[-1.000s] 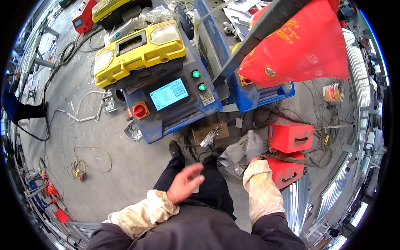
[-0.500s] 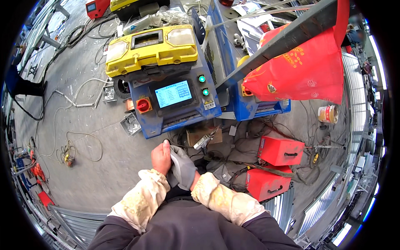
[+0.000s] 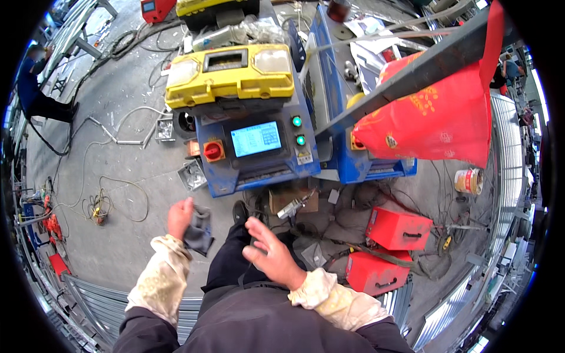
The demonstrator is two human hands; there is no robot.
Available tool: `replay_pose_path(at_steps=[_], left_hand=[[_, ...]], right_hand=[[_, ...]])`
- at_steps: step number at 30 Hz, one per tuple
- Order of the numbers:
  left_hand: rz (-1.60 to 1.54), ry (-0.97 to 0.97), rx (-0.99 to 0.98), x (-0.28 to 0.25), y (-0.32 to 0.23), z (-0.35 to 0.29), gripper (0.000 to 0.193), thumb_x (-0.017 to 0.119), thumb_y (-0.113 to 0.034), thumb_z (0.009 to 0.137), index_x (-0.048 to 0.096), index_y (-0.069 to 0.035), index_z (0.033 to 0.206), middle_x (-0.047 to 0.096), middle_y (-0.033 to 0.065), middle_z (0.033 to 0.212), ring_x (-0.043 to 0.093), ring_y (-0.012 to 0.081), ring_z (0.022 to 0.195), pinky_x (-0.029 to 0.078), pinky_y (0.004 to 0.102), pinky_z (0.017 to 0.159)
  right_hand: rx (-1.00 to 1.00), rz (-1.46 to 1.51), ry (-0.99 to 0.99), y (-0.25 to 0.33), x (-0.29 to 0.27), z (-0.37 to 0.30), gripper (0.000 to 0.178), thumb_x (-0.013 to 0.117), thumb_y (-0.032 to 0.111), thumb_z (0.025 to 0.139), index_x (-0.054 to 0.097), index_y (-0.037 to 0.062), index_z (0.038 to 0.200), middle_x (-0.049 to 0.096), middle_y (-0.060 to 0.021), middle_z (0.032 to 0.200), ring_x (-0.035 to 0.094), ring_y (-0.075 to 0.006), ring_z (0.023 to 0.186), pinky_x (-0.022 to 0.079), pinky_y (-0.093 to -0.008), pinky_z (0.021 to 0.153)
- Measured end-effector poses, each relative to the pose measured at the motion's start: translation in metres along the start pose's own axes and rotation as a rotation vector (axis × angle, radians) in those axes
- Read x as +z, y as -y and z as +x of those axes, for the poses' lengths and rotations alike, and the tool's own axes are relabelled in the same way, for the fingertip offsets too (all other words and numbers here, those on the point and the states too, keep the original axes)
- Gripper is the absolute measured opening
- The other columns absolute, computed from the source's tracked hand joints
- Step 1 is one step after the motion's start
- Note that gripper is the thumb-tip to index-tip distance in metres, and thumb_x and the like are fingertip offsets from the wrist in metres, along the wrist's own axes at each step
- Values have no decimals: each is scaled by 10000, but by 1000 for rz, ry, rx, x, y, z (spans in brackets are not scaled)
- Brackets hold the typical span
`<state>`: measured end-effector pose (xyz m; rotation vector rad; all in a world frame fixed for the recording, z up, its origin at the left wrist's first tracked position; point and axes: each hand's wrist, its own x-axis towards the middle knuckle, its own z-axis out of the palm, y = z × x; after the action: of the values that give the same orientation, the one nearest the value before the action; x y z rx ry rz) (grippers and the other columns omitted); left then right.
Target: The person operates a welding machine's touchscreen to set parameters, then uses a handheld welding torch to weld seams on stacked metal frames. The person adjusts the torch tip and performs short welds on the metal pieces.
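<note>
My left hand (image 3: 179, 218), bare, is closed on a grey work glove (image 3: 199, 230) that dangles at its right side, above the floor. Whether there is one glove or a pair, I cannot tell. In front of my body my right hand (image 3: 272, 253) is bare, its fingers apart and nothing in it. Cream sleeve covers (image 3: 160, 273) wrap both forearms. Ahead of the hands stands a blue machine (image 3: 259, 187) with a lit screen (image 3: 255, 139), a red rotary switch (image 3: 213, 150) and two green lights. A yellow toolbox (image 3: 229, 73) rests on top of it.
A red bag (image 3: 435, 117) hangs beside a slanted grey bar (image 3: 412, 73) at the right. Two red machine boxes (image 3: 400, 229) stand on the floor among cables. Metal profiles (image 3: 94, 303) lie at the lower left. Another person (image 3: 36, 88) stands at the far left.
The grey glove has come off my right hand and now hangs from my left. My hands have moved apart, the left one to the left. The view has shifted slightly.
</note>
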<state>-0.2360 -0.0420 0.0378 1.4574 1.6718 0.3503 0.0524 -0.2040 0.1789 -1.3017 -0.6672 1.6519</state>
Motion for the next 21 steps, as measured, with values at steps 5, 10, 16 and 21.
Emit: replay_pose_path(at_steps=[5, 10, 16, 21], left_hand=[[-499, 150, 162, 61, -164, -62, 511, 757, -234, 914, 512, -48, 1323, 617, 76, 1136, 575, 163, 1013, 492, 327, 918], [-813, 295, 23, 64, -176, -65, 625, 709, -39, 882, 452, -48, 1452, 582, 78, 1303, 563, 183, 1206, 448, 345, 1065], [-215, -107, 841, -26, -228, 83, 416, 678, 57, 895, 631, -21, 1300, 682, 115, 1227, 665, 213, 1106, 516, 355, 1011], [310, -259, 1392, -68, -336, 236, 568, 770, -19, 897, 576, -93, 1427, 675, 116, 1319, 631, 202, 1246, 518, 342, 1029]], right_hand=[[-276, -256, -121, -32, 13, 53, 672, 626, 212, 1003, 329, -21, 1559, 451, -239, 1517, 464, -373, 1408, 369, -405, 1156], [-500, -390, -183, -27, 17, 65, 698, 621, 90, 951, 293, -32, 1556, 388, -283, 1520, 413, -431, 1421, 338, -444, 1177], [-208, -199, -293, -83, -50, 59, 575, 720, 143, 905, 550, 70, 1449, 563, -108, 1471, 557, -239, 1327, 486, -374, 1047], [221, -439, -865, -305, -157, 43, 591, 810, 201, 839, 592, 34, 1362, 667, -188, 1243, 683, -281, 1065, 551, -379, 952]])
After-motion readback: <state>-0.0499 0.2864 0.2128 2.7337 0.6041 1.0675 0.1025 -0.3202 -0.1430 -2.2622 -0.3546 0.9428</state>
